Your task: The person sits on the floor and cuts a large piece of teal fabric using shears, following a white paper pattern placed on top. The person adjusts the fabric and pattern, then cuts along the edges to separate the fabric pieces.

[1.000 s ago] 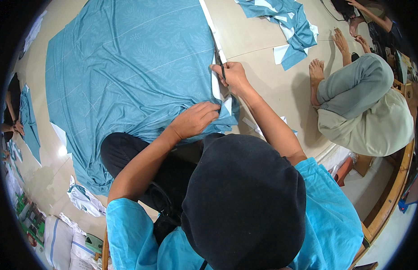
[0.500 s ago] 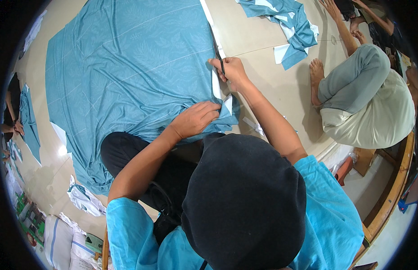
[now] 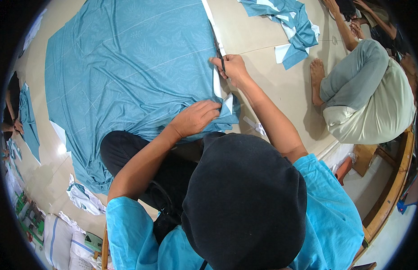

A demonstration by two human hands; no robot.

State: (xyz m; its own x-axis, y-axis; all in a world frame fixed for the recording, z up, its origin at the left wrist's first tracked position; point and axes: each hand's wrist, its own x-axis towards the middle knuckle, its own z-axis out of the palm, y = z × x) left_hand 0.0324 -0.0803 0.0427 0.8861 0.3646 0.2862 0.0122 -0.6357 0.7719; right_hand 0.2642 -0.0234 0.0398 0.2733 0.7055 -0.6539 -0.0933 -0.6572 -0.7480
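Observation:
A large sheet of blue-teal fabric with faint leaf patterns and thin pale lines is spread over the floor and bunched against my folded legs. Along its right side runs a white edge strip. My right hand is closed round the handles of black scissors, whose blades lie along that strip and point away from me. My left hand rests on the gathered cloth near its lower right corner, fingers bent onto the fabric. Its fingertips are partly tucked into folds, beside a turned-up white flap.
Cut teal and white pieces lie on the tiled floor at the far right. A person in grey trousers sits to my right. White scraps lie near my right forearm. White sacks stand lower left; others' hands show at both edges.
My right hand and the scissors have shifted very slightly, while my left hand stays in place. The person at right has leaned a little.

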